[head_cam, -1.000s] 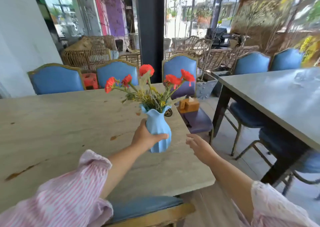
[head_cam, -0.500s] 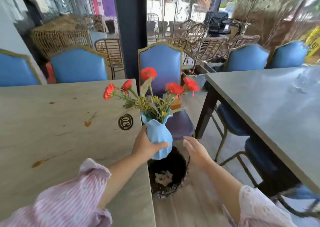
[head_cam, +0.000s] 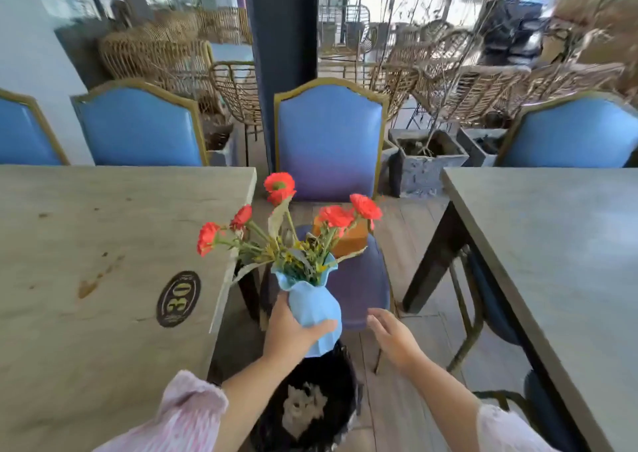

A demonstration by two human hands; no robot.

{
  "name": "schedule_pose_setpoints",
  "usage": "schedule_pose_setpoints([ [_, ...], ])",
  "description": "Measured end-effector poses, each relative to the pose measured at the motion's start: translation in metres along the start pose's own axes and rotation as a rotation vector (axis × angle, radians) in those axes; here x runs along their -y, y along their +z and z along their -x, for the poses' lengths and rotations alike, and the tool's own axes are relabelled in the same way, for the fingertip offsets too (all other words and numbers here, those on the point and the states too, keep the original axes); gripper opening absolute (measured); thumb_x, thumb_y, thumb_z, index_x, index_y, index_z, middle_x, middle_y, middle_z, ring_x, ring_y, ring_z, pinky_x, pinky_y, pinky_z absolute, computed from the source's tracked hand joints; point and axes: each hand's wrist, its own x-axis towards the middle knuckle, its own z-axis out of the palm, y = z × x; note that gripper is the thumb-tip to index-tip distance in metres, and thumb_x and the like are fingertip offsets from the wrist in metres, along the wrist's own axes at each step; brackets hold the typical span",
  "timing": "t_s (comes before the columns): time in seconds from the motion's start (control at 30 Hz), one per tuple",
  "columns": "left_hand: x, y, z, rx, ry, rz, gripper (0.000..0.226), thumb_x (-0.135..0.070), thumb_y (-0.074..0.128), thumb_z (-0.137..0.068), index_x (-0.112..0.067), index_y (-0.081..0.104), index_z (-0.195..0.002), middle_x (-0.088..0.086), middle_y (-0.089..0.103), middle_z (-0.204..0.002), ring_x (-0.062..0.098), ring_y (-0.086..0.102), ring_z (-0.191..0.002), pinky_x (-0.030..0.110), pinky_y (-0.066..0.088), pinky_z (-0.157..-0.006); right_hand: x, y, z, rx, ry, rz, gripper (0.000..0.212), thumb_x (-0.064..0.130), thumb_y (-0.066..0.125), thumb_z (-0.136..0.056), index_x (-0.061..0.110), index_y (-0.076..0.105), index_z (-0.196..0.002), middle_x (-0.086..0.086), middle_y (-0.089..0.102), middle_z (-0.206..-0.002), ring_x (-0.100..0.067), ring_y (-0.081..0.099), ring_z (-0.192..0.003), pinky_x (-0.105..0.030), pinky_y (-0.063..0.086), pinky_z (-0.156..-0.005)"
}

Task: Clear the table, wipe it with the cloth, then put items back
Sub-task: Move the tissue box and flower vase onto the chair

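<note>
Bin [head_cam: 310, 413] nearest, black and open-topped, stands on the floor right under the person's forearms, so a slipped vase would drop straight into it. Above it the left grip [head_cam: 293, 334] is wrapped round the lower belly of the blue vase [head_cam: 316, 308], thumb across the front. It holds the vase in the air just off the end of the tabletop [head_cam: 103, 261]. The right grip [head_cam: 393, 339] hangs just beside the vase with fingers straight and loose, holding nothing and touching nothing. On the tabletop I can make out only a round number badge [head_cam: 178, 298] and some brown stains; the cloth is nowhere I can see. The vase leans a little off upright, and the red flowers [head_cam: 331, 217] spread wide and top-heavy over it. To my eye this is the clearing step, and the blue chair seat [head_cam: 359, 282] just ahead looks the likely resting place. To do it well I would bring the free grip under the base and square the vase upright. Then I would lower it onto the front of the seat, since the orange box [head_cam: 348, 243] takes up the back part. A padded seat gives, so the base should settle flat before the fingers let go. The stems want keeping off the chair back [head_cam: 331, 141] beyond.
</note>
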Motion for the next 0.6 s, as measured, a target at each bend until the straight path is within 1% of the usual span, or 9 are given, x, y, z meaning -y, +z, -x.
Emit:
schedule_pose_setpoints([
  [0.13, 0.013, 0.053, -0.064, -0.042, -0.029, 0.011, 0.073, -0.027, 0.088, -0.056, -0.023, 0.044, -0.115, -0.008, 0.055, -0.108, 0.013, 0.055, -0.103, 0.023, 0.044, -0.083, -0.029, -0.010, -0.083, 0.061, 0.049, 0.027, 0.041, 0.034, 0.042, -0.099, 0.016, 0.047, -0.135, -0.001, 0.054, -0.134, -0.016, 0.050, -0.121, -0.021, 0.037, -0.090],
  [0.2, 0.026, 0.080, -0.101, -0.050, -0.021, 0.027, 0.068, -0.021, 0.088, -0.058, -0.023, 0.044, -0.109, -0.014, 0.054, -0.098, 0.004, 0.056, -0.090, 0.006, 0.040, -0.071, -0.046, -0.007, -0.129, 0.069, 0.075, 0.017, 0.041, 0.033, 0.043, -0.099, 0.014, 0.047, -0.134, -0.003, 0.054, -0.134, -0.018, 0.050, -0.123, -0.025, 0.038, -0.094],
  [0.27, 0.048, 0.105, -0.142, -0.071, -0.022, 0.045, 0.066, -0.017, 0.088, -0.056, -0.019, 0.048, -0.108, -0.018, 0.055, -0.094, -0.006, 0.054, -0.085, -0.001, 0.039, -0.064, -0.066, 0.002, -0.178, 0.052, 0.097, 0.039, 0.041, 0.032, 0.043, -0.099, 0.013, 0.047, -0.135, -0.004, 0.053, -0.136, -0.020, 0.048, -0.125, -0.028, 0.036, -0.099],
  [0.33, 0.073, 0.127, -0.183, -0.091, -0.041, 0.043, 0.068, -0.020, 0.090, -0.054, -0.015, 0.051, -0.110, -0.012, 0.059, -0.097, 0.002, 0.058, -0.089, 0.001, 0.040, -0.067, -0.086, 0.016, -0.222, 0.019, 0.083, 0.086, 0.043, 0.032, 0.044, -0.099, 0.012, 0.044, -0.137, -0.005, 0.048, -0.141, -0.020, 0.045, -0.129, -0.028, 0.033, -0.103],
  [0.43, 0.103, 0.154, -0.234, -0.100, -0.020, 0.041, 0.075, -0.031, 0.090, -0.050, -0.013, 0.051, -0.112, -0.003, 0.062, -0.104, 0.013, 0.060, -0.096, 0.022, 0.047, -0.077, -0.114, 0.039, -0.272, 0.042, 0.002, 0.220, 0.049, 0.029, 0.041, -0.100, 0.014, 0.032, -0.145, -0.005, 0.025, -0.156, -0.021, 0.021, -0.144, -0.030, 0.020, -0.112],
  [0.47, 0.111, 0.163, -0.247, -0.092, -0.012, 0.041, 0.073, -0.028, 0.090, -0.050, -0.014, 0.051, -0.110, -0.004, 0.061, -0.103, 0.013, 0.060, -0.095, 0.021, 0.048, -0.077, -0.122, 0.046, -0.285, 0.064, -0.013, 0.278, 0.051, 0.030, 0.039, -0.100, 0.018, 0.026, -0.148, -0.003, 0.014, -0.159, -0.021, 0.010, -0.147, -0.034, 0.015, -0.115],
  [0.5, 0.117, 0.170, -0.259, -0.086, 0.005, 0.042, 0.070, -0.021, 0.091, -0.051, -0.016, 0.050, -0.108, -0.005, 0.060, -0.099, 0.010, 0.059, -0.091, 0.016, 0.047, -0.075, -0.130, 0.053, -0.295, 0.079, -0.018, 0.339, 0.054, 0.033, 0.037, -0.100, 0.021, 0.019, -0.150, -0.001, 0.004, -0.160, -0.022, 0.001, -0.148, -0.038, 0.012, -0.117],
  [0.57, 0.130, 0.183, -0.281, -0.093, 0.037, 0.044, 0.067, -0.013, 0.090, -0.052, -0.020, 0.048, -0.103, -0.006, 0.059, -0.096, 0.008, 0.059, -0.087, 0.006, 0.046, -0.071, -0.142, 0.067, -0.307, 0.063, -0.020, 0.476, 0.063, 0.044, 0.032, -0.099, 0.024, 0.002, -0.151, 0.003, -0.010, -0.159, -0.023, -0.007, -0.148, -0.042, 0.006, -0.118],
  [0.6, 0.136, 0.189, -0.290, -0.094, 0.046, 0.041, 0.069, -0.018, 0.091, -0.051, -0.022, 0.048, -0.104, -0.004, 0.060, -0.099, 0.010, 0.060, -0.091, 0.010, 0.048, -0.077, -0.147, 0.074, -0.309, 0.035, -0.026, 0.530, 0.067, 0.052, 0.026, -0.097, 0.026, -0.006, -0.150, 0.005, -0.016, -0.157, -0.023, -0.010, -0.147, -0.043, 0.003, -0.118],
])
